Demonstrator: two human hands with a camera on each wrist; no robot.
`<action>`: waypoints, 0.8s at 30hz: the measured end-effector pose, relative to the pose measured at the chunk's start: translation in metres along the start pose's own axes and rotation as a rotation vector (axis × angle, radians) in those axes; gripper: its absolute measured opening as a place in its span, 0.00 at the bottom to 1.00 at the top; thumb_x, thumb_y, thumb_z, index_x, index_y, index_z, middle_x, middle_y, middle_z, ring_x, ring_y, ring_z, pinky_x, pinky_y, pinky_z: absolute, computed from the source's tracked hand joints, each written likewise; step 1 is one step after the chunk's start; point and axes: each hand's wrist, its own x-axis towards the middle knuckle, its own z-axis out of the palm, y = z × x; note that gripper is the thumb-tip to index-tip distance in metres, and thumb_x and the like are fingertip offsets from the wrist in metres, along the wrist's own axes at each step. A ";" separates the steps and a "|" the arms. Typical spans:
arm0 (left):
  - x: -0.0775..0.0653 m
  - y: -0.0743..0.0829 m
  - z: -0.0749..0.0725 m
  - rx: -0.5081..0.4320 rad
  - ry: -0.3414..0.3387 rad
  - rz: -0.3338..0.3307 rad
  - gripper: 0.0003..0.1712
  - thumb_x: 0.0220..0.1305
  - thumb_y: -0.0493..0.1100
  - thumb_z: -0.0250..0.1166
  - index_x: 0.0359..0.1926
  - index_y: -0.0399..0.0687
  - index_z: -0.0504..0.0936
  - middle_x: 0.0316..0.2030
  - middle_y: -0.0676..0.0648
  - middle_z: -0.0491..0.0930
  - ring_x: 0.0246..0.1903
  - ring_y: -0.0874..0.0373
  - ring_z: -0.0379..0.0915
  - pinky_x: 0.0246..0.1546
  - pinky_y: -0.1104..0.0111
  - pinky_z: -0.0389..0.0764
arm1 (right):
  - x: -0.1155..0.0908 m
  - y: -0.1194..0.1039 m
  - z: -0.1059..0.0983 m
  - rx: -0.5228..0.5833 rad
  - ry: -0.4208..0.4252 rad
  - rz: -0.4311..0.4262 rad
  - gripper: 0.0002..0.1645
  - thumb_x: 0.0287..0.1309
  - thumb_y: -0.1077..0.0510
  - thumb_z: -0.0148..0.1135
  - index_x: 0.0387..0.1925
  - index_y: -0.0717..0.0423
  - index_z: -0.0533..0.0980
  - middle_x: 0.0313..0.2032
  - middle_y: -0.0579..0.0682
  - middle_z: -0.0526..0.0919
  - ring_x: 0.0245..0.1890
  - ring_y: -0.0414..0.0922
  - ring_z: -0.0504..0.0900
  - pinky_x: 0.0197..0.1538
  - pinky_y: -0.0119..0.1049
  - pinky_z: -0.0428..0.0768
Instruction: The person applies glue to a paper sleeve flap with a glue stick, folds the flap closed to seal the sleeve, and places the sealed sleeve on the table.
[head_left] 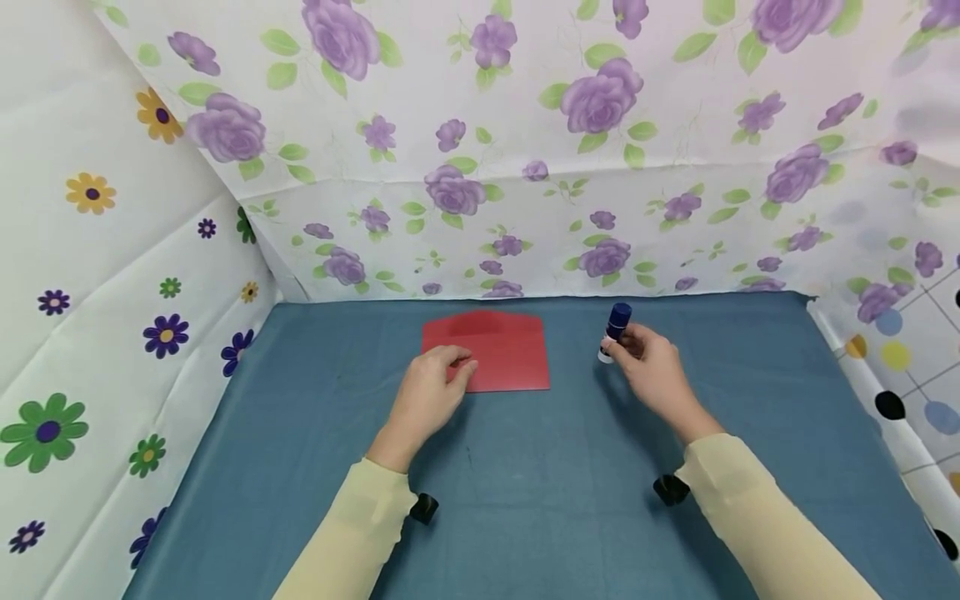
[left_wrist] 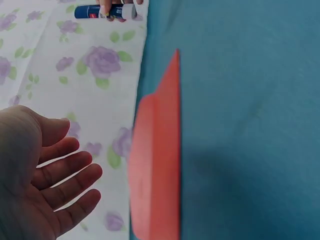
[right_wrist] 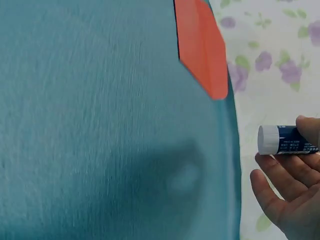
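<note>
The red envelope (head_left: 513, 360) lies near the far edge of the worktop (head_left: 525, 500), its flap (head_left: 487, 323) at twelve o'clock, probably so nothing covers that fold. The left hand (head_left: 429, 390), fingers loosely spread and holding nothing, hovers over its eight o'clock corner; toward three o'clock, the right hand (head_left: 654, 375) pinches a glue stick (head_left: 615, 329) low, seemingly to leave the blue top free.

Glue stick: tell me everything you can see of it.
The glue stick is a slim dark blue cylinder with a white end, apparently plastic, bearing small printing too blurred to read. No glue shows. In the head view it tilts slightly, blue end up and leaning right, white end down. The right hand pinches it between thumb and fingers, to the right of the red envelope and apparently off the blue cloth.
</note>
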 end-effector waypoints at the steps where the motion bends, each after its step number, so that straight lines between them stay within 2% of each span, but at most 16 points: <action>1: 0.001 0.002 -0.001 -0.011 -0.004 -0.002 0.17 0.62 0.54 0.61 0.47 0.53 0.82 0.43 0.53 0.80 0.42 0.59 0.77 0.44 0.63 0.81 | -0.002 -0.003 0.001 -0.005 -0.004 -0.012 0.25 0.59 0.34 0.53 0.48 0.45 0.75 0.42 0.46 0.82 0.41 0.44 0.82 0.39 0.41 0.79; 5: 0.010 0.016 -0.007 -0.055 -0.031 -0.003 0.20 0.63 0.58 0.58 0.51 0.55 0.80 0.46 0.55 0.79 0.46 0.60 0.76 0.46 0.64 0.80 | -0.013 -0.012 0.005 -0.029 -0.026 -0.052 0.29 0.58 0.32 0.52 0.52 0.45 0.74 0.44 0.47 0.82 0.44 0.45 0.81 0.44 0.45 0.80; 9: 0.019 0.031 -0.010 -0.085 -0.063 0.026 0.23 0.64 0.59 0.57 0.54 0.56 0.79 0.49 0.55 0.79 0.48 0.61 0.76 0.48 0.64 0.80 | -0.021 -0.015 0.011 -0.032 -0.047 -0.086 0.30 0.57 0.32 0.53 0.54 0.43 0.74 0.44 0.46 0.81 0.45 0.44 0.82 0.44 0.44 0.81; 12: 0.024 0.040 -0.007 -0.102 -0.077 0.058 0.24 0.64 0.60 0.56 0.56 0.57 0.78 0.49 0.56 0.80 0.46 0.63 0.76 0.48 0.66 0.79 | -0.026 -0.017 0.015 -0.031 -0.059 -0.113 0.26 0.58 0.35 0.55 0.53 0.41 0.74 0.43 0.43 0.82 0.41 0.42 0.83 0.40 0.40 0.82; 16: 0.028 0.052 -0.001 -0.123 -0.105 0.069 0.28 0.63 0.62 0.55 0.59 0.56 0.75 0.48 0.55 0.80 0.44 0.63 0.76 0.46 0.66 0.80 | -0.032 -0.023 0.020 -0.054 -0.092 -0.162 0.23 0.58 0.37 0.56 0.53 0.39 0.74 0.41 0.41 0.81 0.37 0.40 0.83 0.37 0.37 0.82; 20: 0.029 0.061 0.006 -0.127 -0.162 0.082 0.31 0.63 0.63 0.53 0.63 0.55 0.70 0.50 0.53 0.78 0.44 0.62 0.75 0.44 0.67 0.80 | -0.038 -0.029 0.025 -0.091 -0.127 -0.222 0.24 0.58 0.37 0.57 0.53 0.41 0.75 0.40 0.40 0.80 0.36 0.38 0.81 0.37 0.35 0.81; 24: 0.028 0.064 0.012 -0.127 -0.208 0.122 0.30 0.64 0.60 0.55 0.64 0.54 0.69 0.51 0.51 0.78 0.41 0.63 0.74 0.39 0.70 0.80 | -0.041 -0.034 0.028 -0.117 -0.157 -0.269 0.24 0.57 0.39 0.58 0.53 0.44 0.76 0.42 0.40 0.80 0.35 0.37 0.79 0.37 0.32 0.80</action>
